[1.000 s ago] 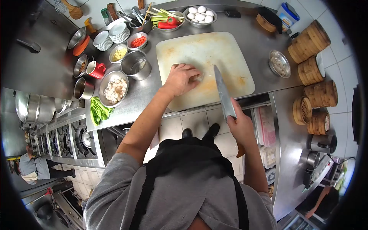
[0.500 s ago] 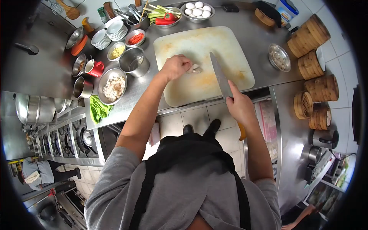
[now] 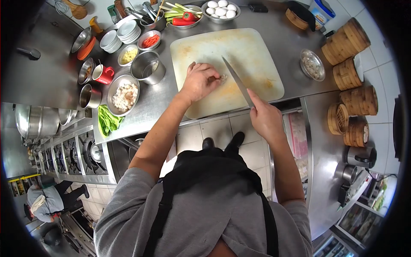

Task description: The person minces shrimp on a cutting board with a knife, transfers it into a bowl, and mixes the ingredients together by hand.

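Observation:
My left hand (image 3: 200,81) is over the middle of the white cutting board (image 3: 257,51), thumb and fingertips closed on a small, pale, translucent piece of raw food (image 3: 222,79), possibly shrimp. The fingers partly hide it. Wrapped round the handle of a long kitchen knife (image 3: 238,80), my right hand (image 3: 266,118) is at the board's near edge. The blade slants up and left over the board, its tip pointing away from me, just right of the pale piece. Brownish stains mark the board.
Right of the board stands a metal bowl (image 3: 312,65) of pale raw pieces. At left are a bowl of chopped white food (image 3: 124,96), a metal pot (image 3: 148,67) and leafy greens (image 3: 108,121). Eggs (image 3: 221,10) sit behind; bamboo steamers (image 3: 346,40) line the right. Another person (image 3: 47,203) is lower left.
My left hand has shifted slightly right and down with the pale piece. The knife's tip has swung left, and the blade now appears narrower. The person at lower left has moved.

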Demonstrator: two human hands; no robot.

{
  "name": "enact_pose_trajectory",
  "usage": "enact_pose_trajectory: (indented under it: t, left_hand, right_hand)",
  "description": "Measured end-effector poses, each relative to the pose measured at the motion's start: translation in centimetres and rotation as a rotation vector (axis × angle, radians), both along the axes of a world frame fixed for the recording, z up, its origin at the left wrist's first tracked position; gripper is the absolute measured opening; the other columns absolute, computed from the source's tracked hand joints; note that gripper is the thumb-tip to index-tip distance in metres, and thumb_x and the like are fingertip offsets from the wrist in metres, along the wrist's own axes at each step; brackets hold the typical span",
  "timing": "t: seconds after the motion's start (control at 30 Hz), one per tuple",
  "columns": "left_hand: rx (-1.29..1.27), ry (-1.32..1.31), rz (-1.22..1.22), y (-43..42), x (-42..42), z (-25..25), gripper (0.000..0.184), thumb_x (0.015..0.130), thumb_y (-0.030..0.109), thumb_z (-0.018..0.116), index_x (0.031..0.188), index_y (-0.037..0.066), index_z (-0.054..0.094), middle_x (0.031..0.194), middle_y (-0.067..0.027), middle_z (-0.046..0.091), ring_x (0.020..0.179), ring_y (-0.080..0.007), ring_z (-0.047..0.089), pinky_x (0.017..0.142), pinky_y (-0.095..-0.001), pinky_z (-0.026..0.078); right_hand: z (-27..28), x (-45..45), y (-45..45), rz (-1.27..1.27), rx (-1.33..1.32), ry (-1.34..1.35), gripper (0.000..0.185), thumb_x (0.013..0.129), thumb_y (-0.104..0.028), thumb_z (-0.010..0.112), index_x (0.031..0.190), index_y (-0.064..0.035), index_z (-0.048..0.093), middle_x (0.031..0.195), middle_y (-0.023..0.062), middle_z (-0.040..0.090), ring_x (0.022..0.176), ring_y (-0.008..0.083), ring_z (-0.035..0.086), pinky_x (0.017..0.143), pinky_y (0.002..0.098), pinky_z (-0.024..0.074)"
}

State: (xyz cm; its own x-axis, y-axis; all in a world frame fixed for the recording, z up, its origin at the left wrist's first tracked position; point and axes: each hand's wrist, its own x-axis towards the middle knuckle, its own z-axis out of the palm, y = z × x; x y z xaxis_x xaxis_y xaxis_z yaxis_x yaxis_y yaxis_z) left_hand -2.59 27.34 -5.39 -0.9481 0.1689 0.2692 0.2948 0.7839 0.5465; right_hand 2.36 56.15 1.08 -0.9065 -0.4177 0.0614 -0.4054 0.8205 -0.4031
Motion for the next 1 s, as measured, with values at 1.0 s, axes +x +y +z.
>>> enact_pose_trajectory:
  t: [1.0]
  left_hand:
    - [-0.149,0.03,0.049,1.6,-0.1,0.7,0.017,0.091,0.026,0.075,0.106,0.023,0.081,0.114,0.0027,0.071,0.12,-0.0213,0.061,0.123,-0.0614,0.032]
  right_hand:
    - [2.4,-0.1,-1.0,0.227,0.386,0.122,0.068,0.088,-0.007,0.062,0.155,-0.0092,0.052,0.087,0.0158,0.07,0.069,0.0338,0.073,0.065,0.0433,0.0589]
